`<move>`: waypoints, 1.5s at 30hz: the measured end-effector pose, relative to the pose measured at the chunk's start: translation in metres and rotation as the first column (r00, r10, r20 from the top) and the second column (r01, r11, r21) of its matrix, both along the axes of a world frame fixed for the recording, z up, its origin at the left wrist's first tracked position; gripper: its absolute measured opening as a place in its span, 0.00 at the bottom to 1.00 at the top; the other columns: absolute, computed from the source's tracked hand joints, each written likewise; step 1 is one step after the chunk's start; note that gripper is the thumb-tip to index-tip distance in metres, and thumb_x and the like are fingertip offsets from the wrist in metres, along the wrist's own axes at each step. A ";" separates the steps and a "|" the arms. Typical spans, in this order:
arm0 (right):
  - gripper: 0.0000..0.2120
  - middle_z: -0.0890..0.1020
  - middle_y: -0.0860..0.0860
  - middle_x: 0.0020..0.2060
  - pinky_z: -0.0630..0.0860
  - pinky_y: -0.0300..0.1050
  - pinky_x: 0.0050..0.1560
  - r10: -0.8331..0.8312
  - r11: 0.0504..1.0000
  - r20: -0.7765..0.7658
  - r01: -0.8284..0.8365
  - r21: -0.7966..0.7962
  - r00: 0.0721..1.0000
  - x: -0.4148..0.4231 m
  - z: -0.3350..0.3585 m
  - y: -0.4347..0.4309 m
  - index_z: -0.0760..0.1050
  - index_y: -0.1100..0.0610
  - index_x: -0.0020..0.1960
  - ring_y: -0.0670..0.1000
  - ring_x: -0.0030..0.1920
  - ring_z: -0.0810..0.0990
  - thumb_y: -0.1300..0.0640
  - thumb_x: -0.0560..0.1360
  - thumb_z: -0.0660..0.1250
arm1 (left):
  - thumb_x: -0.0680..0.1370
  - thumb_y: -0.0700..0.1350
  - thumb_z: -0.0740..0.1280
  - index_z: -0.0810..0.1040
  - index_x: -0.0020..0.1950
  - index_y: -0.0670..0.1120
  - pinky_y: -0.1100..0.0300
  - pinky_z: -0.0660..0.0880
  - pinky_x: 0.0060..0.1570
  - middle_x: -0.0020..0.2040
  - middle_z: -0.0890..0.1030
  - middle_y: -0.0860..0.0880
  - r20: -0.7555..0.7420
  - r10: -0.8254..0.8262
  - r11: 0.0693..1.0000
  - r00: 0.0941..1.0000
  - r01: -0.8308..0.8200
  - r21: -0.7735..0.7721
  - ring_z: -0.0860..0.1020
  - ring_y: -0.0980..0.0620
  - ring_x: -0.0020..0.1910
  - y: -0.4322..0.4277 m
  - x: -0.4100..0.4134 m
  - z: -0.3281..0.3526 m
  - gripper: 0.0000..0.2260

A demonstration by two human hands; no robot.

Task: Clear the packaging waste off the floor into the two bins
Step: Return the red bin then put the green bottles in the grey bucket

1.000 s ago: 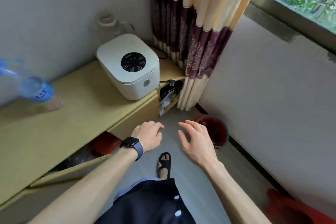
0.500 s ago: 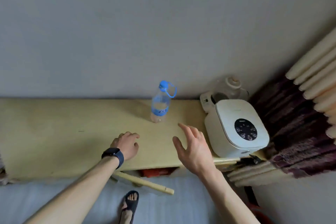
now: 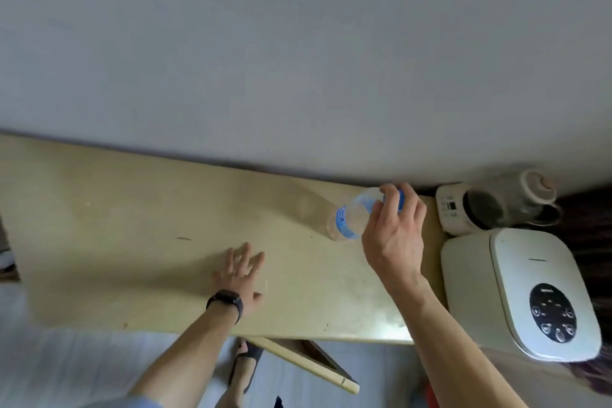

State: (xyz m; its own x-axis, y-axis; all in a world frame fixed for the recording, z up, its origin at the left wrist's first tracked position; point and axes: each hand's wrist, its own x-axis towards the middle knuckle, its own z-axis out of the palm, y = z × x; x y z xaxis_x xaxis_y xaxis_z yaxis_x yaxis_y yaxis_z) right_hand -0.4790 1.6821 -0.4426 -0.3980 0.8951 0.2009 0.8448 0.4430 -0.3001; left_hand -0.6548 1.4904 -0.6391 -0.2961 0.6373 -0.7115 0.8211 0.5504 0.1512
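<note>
Head view shows the main change: half a second ago the right hand (image 3: 394,235) was open in the air, a little short of the bottle (image 3: 349,220), which stood free. Now its fingers (image 3: 410,205) are curled round the upper part of the bottle and hide the cap. The bottle is clear plastic with a blue label and looks almost empty. It is at the far right part of the tabletop (image 3: 132,225), near the wall, just left of the kettle (image 3: 496,205) and beyond the white rice cooker (image 3: 516,291). Its base seems to be on the tabletop, but I cannot tell if it is already lifted a little. The left hand (image 3: 240,272) has also changed: before it was loosely curled at the near edge, and now it lies flat on the tabletop with the fingers spread, holding nothing, probably as a support while the person leans forward. For the task, I judge that the grasp on this piece of waste is made and that lifting it and carrying it to a bin comes next. No bin is clearly visible in this view, so the person will have to turn back toward the floor to find one.
</note>
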 end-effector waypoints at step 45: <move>0.13 0.72 0.50 0.59 0.72 0.47 0.50 -0.975 0.108 0.077 0.748 -0.655 0.208 0.767 -0.208 -0.256 0.70 0.55 0.59 0.44 0.41 0.75 0.52 0.78 0.69 | 0.81 0.50 0.58 0.71 0.70 0.48 0.48 0.72 0.64 0.66 0.73 0.43 0.239 -0.888 0.359 0.394 0.917 -0.175 0.73 0.41 0.65 0.064 0.769 -0.065 0.18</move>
State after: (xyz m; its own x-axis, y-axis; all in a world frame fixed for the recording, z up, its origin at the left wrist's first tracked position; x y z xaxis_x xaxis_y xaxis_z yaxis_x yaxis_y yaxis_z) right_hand 0.2883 1.4257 -0.6503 0.7132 0.5237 -0.4659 0.3180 -0.8341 -0.4508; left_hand 0.1137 1.5544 -0.7038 0.4185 0.2870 -0.8617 0.8381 -0.4875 0.2447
